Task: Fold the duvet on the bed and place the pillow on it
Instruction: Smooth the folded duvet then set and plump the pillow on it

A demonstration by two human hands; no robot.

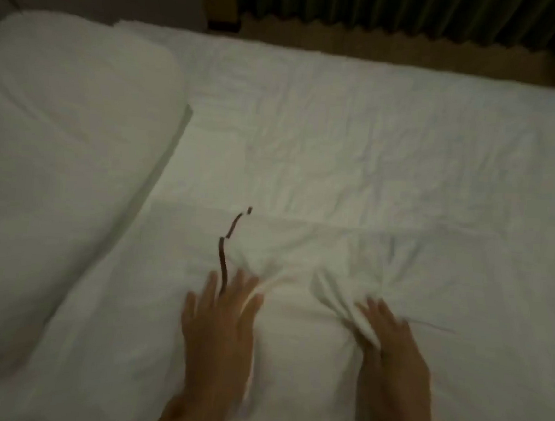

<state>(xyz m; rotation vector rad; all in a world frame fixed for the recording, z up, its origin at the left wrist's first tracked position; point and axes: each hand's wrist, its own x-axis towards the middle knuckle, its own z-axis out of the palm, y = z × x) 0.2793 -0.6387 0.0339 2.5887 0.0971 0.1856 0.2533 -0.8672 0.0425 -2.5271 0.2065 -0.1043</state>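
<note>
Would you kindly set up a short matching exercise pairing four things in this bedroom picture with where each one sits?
Things:
1. pillow
2. left hand
3. right hand
4. curtain

Places:
A. beyond the far edge of the bed, at the top of the view
B. near edge, by a thin dark strap
C. left end of the bed
D. near edge, against bunched white fabric

Pairs: 1-C, 2-B, 3-D, 4-A
</note>
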